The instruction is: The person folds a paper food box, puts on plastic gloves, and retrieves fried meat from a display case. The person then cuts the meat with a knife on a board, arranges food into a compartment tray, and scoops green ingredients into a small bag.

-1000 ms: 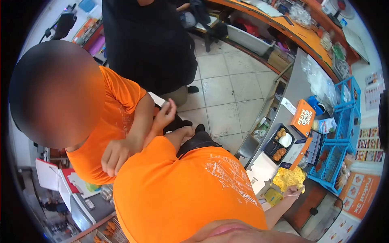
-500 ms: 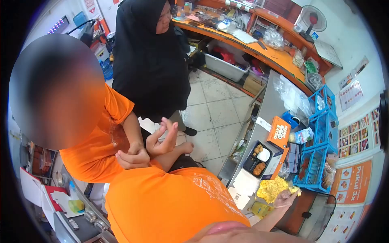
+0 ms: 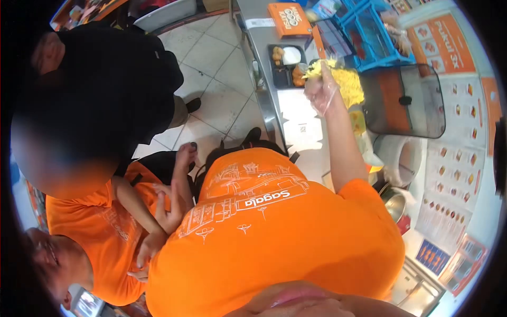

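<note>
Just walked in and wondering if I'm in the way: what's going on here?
At a metal counter, the camera wearer's right hand, in a clear glove, is at some crumpled yellow material; whether the fingers grip it is unclear. Beside it, a black tray holds browned pieces and a white mound, near an orange box. Someone in orange and someone in black are close by.

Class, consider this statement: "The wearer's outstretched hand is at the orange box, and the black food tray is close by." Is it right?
Not quite. The head view shows the outstretched hand at the crumpled yellow material, not the orange box. The black food tray is close by.
</note>
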Demonstrator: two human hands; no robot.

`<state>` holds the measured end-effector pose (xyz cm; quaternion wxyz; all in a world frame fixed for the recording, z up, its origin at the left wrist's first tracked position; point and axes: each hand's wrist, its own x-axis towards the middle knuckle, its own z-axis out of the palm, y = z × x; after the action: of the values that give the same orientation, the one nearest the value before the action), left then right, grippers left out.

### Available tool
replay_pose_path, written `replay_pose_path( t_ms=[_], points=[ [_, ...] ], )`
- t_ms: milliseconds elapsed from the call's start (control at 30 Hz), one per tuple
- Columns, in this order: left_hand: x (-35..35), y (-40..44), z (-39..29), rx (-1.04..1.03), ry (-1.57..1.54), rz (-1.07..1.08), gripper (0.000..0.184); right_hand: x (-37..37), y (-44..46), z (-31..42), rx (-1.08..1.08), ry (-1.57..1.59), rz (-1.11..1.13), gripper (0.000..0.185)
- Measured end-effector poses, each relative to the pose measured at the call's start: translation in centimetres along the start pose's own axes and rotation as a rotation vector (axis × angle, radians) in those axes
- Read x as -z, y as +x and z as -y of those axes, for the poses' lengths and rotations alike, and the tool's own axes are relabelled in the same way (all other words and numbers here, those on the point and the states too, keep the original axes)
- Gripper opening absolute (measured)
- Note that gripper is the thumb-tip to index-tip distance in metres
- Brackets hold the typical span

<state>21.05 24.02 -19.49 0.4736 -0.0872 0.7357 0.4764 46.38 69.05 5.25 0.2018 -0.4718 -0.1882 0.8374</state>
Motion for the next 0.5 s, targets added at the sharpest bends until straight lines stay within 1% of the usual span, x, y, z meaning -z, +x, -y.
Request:
replay_pose_path(
  t_ms=[33,67,100,133,167,200,267,300,333,367,400,433,467,500],
  points=[
    [2.3,2.9,3.7,0.105,0.009,0.048,0.048,-0.1,0.1,-0.7,-0.038,0.067,-0.042,0.055],
    [2.6,3.0,5.1,0.183,0.084,0.027,0.050,0.0,0.5,-1.7,-0.036,0.077,-0.040,0.055],
    [3.0,2.8,5.5,0.176,0.086,0.025,0.050,0.4,1.1,-2.7,0.001,0.047,-0.045,0.052],
    [2.9,1.2,5.3,0.071,0.286,0.070,0.047,0.8,1.8,-3.6,0.036,0.005,-0.051,0.048],
    [3.2,-1.5,5.2,-0.023,0.482,0.101,0.044,1.5,3.0,-4.2,-0.021,0.026,-0.090,0.041],
    [3.3,-3.6,5.5,-0.116,0.665,0.134,0.041,1.7,4.4,-4.9,-0.036,0.000,-0.081,0.041],
    [3.9,-7.1,6.8,-0.293,1.036,0.190,0.037,1.9,7.4,-6.2,0.096,-0.096,-0.095,0.039],
    [4.4,-7.2,9.2,-0.193,1.038,0.139,0.040,2.4,9.8,-6.8,0.188,-0.198,-0.143,0.041],
    [5.3,-6.9,11.1,-0.103,1.046,0.085,0.043,4.3,13.6,-6.8,0.252,-0.512,-0.196,0.042],
    [4.9,-9.8,9.4,-0.062,0.961,0.097,0.043,5.3,15.6,-7.7,0.562,-1.048,-0.393,0.047],
    [3.7,-13.2,7.4,-0.024,0.880,0.111,0.043,5.4,16.8,-8.4,0.879,-1.572,-0.600,0.057],
    [3.7,-14.5,8.3,-0.031,0.662,0.151,0.043,3.0,13.3,-8.0,0.651,-1.650,-0.492,0.054],
    [4.0,-15.6,8.9,-0.035,0.448,0.191,0.042,3.0,13.2,-8.3,0.632,-1.813,-0.512,0.062],
    [3.5,-16.6,7.7,-0.040,0.462,0.177,0.042,2.5,12.7,-8.5,0.664,-1.800,-0.536,0.065]
  ],
)
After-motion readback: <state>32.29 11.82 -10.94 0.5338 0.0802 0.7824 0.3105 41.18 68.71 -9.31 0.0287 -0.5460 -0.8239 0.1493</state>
